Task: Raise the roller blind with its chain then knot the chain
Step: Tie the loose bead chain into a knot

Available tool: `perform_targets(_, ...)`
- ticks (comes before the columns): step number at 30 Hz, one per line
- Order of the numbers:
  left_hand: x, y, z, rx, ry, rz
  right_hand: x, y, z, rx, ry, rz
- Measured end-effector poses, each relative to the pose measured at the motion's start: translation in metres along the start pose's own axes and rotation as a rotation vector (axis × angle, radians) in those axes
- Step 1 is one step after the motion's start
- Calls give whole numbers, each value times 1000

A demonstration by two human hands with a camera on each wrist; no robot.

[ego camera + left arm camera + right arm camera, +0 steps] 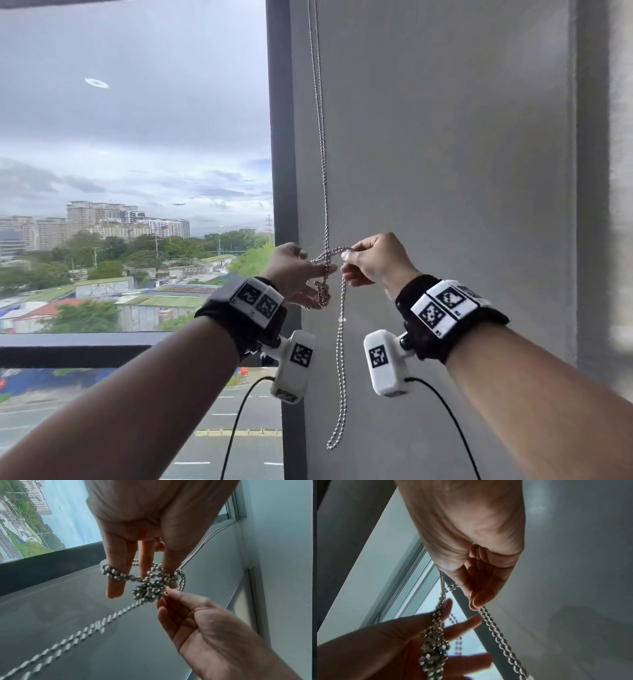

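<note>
Left hand [294, 274] fingers spread, threaded through loops of bead chain [325, 205]. Right hand [375, 258] pinching a doubled strand just beside. Knotted bundle [150, 586] between both hands; remaining loop dangling below them.

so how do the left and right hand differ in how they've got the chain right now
The left hand has its fingers spread and fairly straight, with the chain looped round them; the right hand is curled, pinching a doubled strand at its fingertips. The bunched knot lies against the left hand's fingers, while the long loop hangs below the right hand. Both work the same chain beside the window frame.
</note>
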State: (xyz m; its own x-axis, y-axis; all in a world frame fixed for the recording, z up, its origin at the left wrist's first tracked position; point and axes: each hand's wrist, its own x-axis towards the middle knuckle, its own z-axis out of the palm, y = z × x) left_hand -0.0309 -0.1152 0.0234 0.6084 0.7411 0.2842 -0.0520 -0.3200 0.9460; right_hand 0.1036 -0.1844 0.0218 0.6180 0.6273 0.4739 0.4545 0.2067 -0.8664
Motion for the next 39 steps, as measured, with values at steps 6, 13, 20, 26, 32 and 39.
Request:
perform_targets(6,0,2,8,-59,-111,-25,4,-21,15,203,-53,30)
perform_targets(13,5,-4,1,7,-197,5,1,-29,16,268,-185,112)
perform_targets(20,11,-5,-4,-123,-146,32,-4,-23,15,279,-193,128)
perform_targets(26,21,0,-16,-360,-61,86,-9,-6,11,291,-216,89)
perform_targets(32,12,13,-31,-427,-93,126,-8,4,12,285,-185,11)
perform_targets(39,-3,31,-54,-529,-96,206,-8,22,10,323,-107,-87)
